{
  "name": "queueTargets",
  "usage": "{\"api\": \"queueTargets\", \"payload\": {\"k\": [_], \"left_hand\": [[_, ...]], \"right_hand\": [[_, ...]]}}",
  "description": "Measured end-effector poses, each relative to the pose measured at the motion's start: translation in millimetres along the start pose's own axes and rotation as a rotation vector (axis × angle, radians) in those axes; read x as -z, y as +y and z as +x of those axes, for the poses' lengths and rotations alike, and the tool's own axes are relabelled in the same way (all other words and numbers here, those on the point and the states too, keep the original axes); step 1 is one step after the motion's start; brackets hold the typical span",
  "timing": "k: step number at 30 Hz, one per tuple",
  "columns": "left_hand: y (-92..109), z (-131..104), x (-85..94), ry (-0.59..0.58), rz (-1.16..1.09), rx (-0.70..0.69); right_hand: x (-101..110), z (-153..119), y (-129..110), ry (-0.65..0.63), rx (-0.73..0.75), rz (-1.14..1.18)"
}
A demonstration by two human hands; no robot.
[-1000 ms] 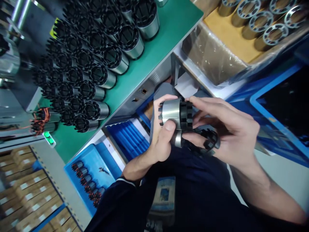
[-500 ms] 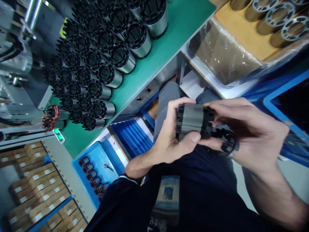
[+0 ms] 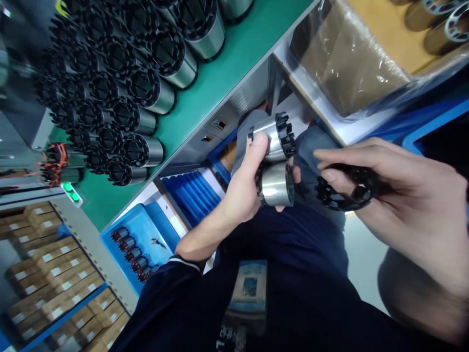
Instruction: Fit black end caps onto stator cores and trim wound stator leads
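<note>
Head view, and here's the left hand with its fingers wrapped round two metal cylinders, the upper cylinder wearing black teeth at its right end, the lower cylinder right beside it. The right hand has its fingers gripping black toothed rings, apart from both. More cylinders crowd the green surface; a blue tray holds wire-wound parts.

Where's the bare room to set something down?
Bare green bench runs between the slotted cylinders and its front edge. In the blue tray, bare floor surrounds the dark tool, beside orange-tipped cores. Farther in, cylinders crowd together.
</note>
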State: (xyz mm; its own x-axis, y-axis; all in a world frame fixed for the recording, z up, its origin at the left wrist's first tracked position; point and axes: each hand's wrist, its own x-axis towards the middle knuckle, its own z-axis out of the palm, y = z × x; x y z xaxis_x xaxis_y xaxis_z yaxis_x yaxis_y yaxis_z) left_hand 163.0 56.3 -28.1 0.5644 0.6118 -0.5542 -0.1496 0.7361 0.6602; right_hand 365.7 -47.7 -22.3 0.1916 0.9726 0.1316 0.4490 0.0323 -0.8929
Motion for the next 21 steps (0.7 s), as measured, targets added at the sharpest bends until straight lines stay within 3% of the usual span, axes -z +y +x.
{"api": "queueTargets", "payload": {"k": [4, 7, 11, 13, 18, 21], "left_hand": [[9, 1, -4.7, 0.006, -0.043, 0.079], [9, 3, -5.9, 0.001, -0.031, 0.054], [8, 4, -8.6, 0.081, -0.008, -0.039], [5, 4, -10.6, 0.144, -0.043, -0.099], [-15, 0, -15.6, 0.22, -0.095, -0.185], [-30, -2, -18.4, 0.373, -0.092, -0.281]], "right_hand": [[-7, -10, 6, 0.094, -0.141, 0.166], [-12, -14, 4, 0.177, -0.209, 0.27], [-9, -16, -6, 0.15, -0.302, 0.108], [-10, -15, -10, 0.139, -0.276, 0.041], [-26, -11, -8, 0.173, 0.0, 0.144], [-31, -10, -6, 0.199, 0.047, 0.163]]}}
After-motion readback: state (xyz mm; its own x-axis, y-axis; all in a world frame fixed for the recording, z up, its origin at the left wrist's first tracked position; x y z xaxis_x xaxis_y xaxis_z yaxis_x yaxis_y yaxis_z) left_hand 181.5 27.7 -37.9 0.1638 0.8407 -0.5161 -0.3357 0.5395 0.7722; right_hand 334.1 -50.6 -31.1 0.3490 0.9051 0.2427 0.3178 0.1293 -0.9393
